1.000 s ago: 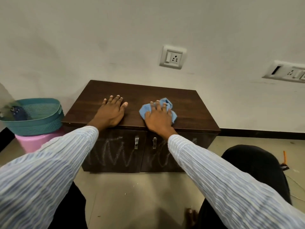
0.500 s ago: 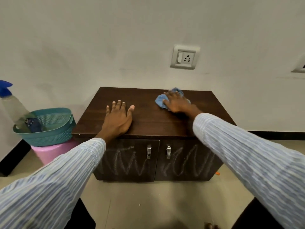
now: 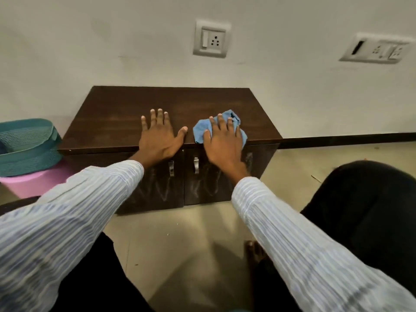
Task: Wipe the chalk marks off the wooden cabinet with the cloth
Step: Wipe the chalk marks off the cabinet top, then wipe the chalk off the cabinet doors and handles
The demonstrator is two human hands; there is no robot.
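Note:
A low dark wooden cabinet (image 3: 117, 113) stands against the wall. White zigzag chalk marks (image 3: 206, 188) cover its two front doors, partly hidden by my forearms. My left hand (image 3: 158, 137) lies flat on the cabinet top near the front edge, fingers spread, holding nothing. My right hand (image 3: 221, 143) presses a crumpled blue cloth (image 3: 229, 117) onto the top at the front right edge, fingers spread over it. Two metal door handles (image 3: 196, 165) show between my wrists.
A teal woven basket (image 3: 27, 143) sits on a pink stool (image 3: 33, 183) left of the cabinet. Wall sockets (image 3: 211, 39) are above and to the right. My dark-trousered knee (image 3: 364, 210) is at the right, a bare foot (image 3: 255, 253) on the tiled floor.
My right hand has pulled the cloth from the back of the cabinet top to its front right edge. The left hand stays flat on the top. The camera view has shifted.

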